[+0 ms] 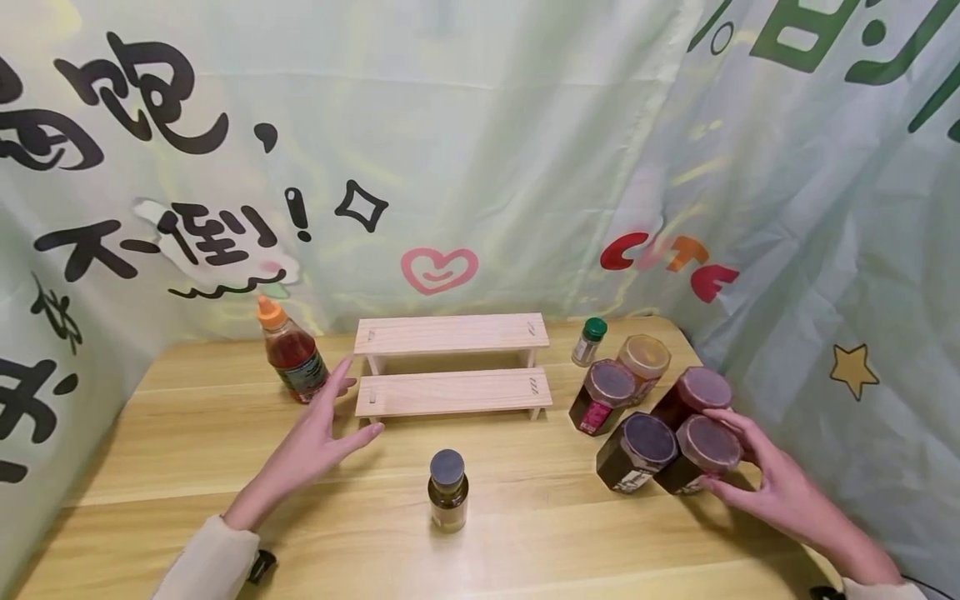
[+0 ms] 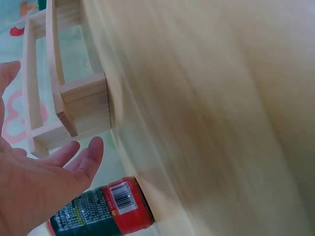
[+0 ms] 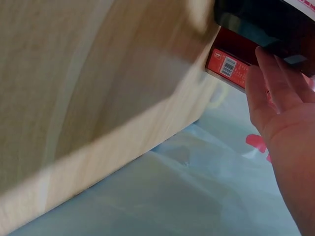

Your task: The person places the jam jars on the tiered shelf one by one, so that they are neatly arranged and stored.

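Pale printed curtains (image 1: 510, 167) hang behind a wooden table (image 1: 540, 517) bearing 5 jars (image 1: 649, 439).

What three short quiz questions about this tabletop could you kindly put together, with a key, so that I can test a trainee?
1. True or false: in the head view, the green-capped bottle stands to the right of the wooden stand.

2. What colour is the cap of the red-filled bottle near the left hand?

3. Which thing does the right hand have its fingers and thumb around?
A) the wooden stand
B) a dark jar
C) the red-filled bottle

Key: 1. True. 2. Orange. 3. B.
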Available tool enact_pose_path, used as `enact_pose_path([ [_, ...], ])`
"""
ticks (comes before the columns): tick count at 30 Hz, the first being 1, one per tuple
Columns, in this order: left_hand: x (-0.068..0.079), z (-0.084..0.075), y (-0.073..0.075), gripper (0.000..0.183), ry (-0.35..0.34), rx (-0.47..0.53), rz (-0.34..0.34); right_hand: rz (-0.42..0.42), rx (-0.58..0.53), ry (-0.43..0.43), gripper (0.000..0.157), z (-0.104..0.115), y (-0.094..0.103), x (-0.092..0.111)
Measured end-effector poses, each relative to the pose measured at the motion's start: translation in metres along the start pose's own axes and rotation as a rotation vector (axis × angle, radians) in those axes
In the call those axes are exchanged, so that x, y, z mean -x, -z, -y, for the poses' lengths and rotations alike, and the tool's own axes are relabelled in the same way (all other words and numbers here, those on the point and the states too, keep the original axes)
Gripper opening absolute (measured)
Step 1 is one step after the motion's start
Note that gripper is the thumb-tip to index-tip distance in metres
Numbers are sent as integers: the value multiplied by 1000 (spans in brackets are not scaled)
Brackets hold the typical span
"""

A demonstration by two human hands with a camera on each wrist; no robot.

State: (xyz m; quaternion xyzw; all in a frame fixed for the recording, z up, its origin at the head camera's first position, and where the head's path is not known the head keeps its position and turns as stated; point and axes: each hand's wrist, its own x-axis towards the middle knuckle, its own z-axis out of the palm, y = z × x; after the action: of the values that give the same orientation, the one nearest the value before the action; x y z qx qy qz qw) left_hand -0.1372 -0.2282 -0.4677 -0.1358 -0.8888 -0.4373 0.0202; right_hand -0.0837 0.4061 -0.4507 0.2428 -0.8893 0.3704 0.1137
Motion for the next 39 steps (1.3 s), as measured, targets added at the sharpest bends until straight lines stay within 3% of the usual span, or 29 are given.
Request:
enact_pose_path([
  [8, -19, 7, -2, 116, -2, 58, -9, 9, -95, 21, 106, -4, -1, 0],
  [17, -35, 11, -4, 108, -7, 47, 13, 28, -194, -7, 102, -7, -2, -2],
  [32, -47, 11, -9, 111, -6, 58, 23, -54, -63, -123, 96, 6, -2, 8],
  [39, -49, 11, -10, 110, -21, 98, 16, -96, -59, -146, 98, 22, 3, 6],
])
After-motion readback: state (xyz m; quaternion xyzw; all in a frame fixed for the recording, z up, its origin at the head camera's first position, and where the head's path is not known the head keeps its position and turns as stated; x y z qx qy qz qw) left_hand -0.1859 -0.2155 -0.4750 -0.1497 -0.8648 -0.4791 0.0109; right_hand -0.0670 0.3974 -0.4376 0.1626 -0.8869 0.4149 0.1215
